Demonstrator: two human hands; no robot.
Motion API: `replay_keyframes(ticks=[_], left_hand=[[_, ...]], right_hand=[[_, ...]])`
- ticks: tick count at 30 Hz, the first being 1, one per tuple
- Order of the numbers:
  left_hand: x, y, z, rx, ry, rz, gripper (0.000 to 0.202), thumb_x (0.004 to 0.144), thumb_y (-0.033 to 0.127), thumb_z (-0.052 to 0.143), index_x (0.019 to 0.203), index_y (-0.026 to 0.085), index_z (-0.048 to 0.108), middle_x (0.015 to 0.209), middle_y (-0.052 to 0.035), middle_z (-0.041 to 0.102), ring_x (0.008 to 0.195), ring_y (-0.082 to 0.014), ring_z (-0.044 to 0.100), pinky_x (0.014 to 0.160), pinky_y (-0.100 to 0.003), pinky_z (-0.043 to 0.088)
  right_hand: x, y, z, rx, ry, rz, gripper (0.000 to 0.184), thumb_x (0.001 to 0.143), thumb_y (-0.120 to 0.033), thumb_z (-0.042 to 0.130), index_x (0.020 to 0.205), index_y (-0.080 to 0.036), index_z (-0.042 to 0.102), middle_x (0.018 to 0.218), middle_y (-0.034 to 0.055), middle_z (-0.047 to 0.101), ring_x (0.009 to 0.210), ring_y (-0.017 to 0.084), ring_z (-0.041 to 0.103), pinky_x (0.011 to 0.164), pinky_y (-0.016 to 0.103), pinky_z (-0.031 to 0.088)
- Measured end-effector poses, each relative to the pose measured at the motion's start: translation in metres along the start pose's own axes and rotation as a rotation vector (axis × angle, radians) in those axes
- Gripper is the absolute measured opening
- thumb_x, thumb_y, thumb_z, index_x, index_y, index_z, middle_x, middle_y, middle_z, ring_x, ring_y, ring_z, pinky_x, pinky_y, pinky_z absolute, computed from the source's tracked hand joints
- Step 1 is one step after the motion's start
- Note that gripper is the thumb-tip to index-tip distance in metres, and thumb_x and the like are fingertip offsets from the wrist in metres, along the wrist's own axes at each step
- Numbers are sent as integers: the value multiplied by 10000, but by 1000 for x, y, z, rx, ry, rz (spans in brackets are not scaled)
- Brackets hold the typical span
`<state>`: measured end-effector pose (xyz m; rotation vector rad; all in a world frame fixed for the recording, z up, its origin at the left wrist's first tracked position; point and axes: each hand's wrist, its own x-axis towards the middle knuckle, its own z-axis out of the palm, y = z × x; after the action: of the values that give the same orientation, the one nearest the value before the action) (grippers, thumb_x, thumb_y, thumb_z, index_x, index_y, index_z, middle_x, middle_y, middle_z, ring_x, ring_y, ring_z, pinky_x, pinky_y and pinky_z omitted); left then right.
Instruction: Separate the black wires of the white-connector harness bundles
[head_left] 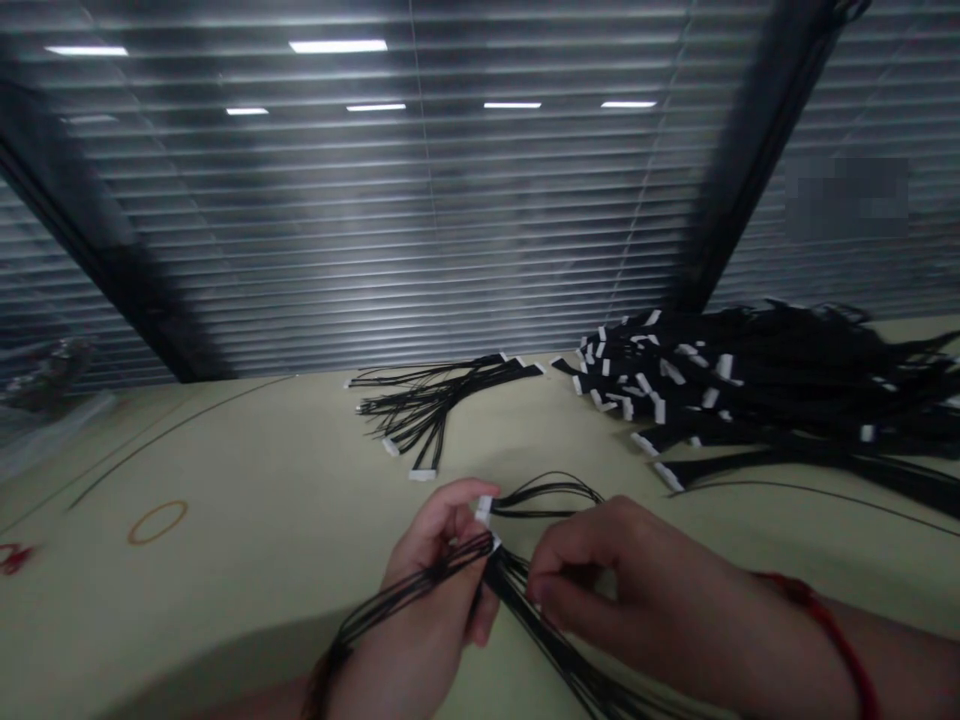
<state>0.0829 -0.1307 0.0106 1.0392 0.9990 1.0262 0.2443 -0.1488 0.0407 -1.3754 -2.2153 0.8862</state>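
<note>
My left hand (442, 580) is closed on a black wire harness (529, 600), near its white connectors (484, 508). Some of its thin wires run back over the left wrist, and others fan down to the lower right. A loop of wires arches from the upper connector toward my right hand (600, 590). That hand is curled with thumb and forefinger together at the wires; what exactly lies in the pinch is hidden. A red cord circles the right wrist.
Beyond my hands lie several finished-looking black harnesses (450, 395) with white connectors. A large heap of black cables (787, 370) fills the right back. On the left are a yellow rubber band (157, 522), a red item (13, 558) and clear plastic (52, 430). Blinds (420, 220) stand behind the table.
</note>
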Motion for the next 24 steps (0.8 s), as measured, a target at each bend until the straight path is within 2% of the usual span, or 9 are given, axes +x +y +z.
replay_keyframes(ticks=[4, 8, 11, 13, 14, 16, 20, 22, 24], left_hand=[[1, 0, 0, 11, -12, 6, 295, 708, 247, 557, 992, 172, 528, 569, 85, 438, 331, -25, 330, 338, -162, 233], [3, -3, -1, 16, -42, 10, 269, 726, 245, 558, 987, 189, 531, 569, 84, 437, 332, -27, 328, 336, -162, 225], [4, -6, -3, 10, -51, 40, 236, 748, 228, 542, 982, 204, 522, 552, 88, 429, 341, -34, 333, 334, -154, 228], [4, -7, -4, 18, -53, 58, 226, 770, 215, 521, 996, 207, 520, 559, 85, 428, 355, -36, 342, 338, -149, 236], [5, -8, -4, 26, -51, 57, 228, 777, 210, 514, 1005, 207, 520, 569, 84, 429, 359, -34, 343, 340, -148, 237], [5, -8, -5, 35, -49, 51, 234, 782, 210, 507, 1016, 207, 517, 595, 80, 435, 359, -27, 340, 336, -146, 229], [6, -4, -4, 23, -48, 46, 233, 771, 213, 508, 1003, 201, 516, 607, 77, 433, 363, -27, 343, 337, -148, 230], [4, -3, -3, 12, -54, 48, 243, 759, 211, 511, 1002, 198, 515, 583, 84, 416, 362, -32, 341, 336, -151, 227], [3, -3, -3, 5, -70, 49, 238, 753, 215, 514, 990, 195, 518, 564, 90, 402, 353, -32, 327, 333, -153, 215]], right_hand=[[2, 0, 7, 110, 20, 68, 190, 759, -161, 458, 694, -159, 637, 600, -25, 578, 539, 77, 470, 493, 188, 310], [4, 1, 5, 277, 40, 120, 138, 689, -121, 466, 724, -156, 595, 598, -30, 531, 536, 77, 436, 492, 182, 321], [3, 1, -13, 740, -138, 140, 221, 675, -131, 454, 868, -158, 556, 558, -57, 439, 461, 67, 368, 448, 176, 325], [0, 0, -32, 1094, -221, 70, 202, 682, -141, 424, 819, -152, 572, 524, -47, 427, 448, 71, 397, 460, 190, 349], [-2, 1, -42, 1198, -176, 13, 209, 693, -139, 397, 780, -156, 586, 531, -34, 448, 477, 74, 439, 486, 195, 362], [-7, 4, -61, 1230, 54, -74, 295, 743, -114, 323, 749, -171, 613, 577, -16, 491, 555, 71, 496, 534, 199, 366], [-9, 14, -92, 944, 543, -107, 615, 912, -49, 106, 696, -146, 674, 663, 27, 577, 661, 79, 548, 635, 276, 389], [-6, 14, -104, 952, 682, -156, 743, 972, -109, 26, 638, -214, 681, 687, -29, 592, 699, 38, 545, 684, 267, 380], [-3, 9, -110, 993, 788, -199, 785, 995, -208, -8, 606, -312, 666, 671, -102, 570, 664, -19, 517, 665, 237, 364]])
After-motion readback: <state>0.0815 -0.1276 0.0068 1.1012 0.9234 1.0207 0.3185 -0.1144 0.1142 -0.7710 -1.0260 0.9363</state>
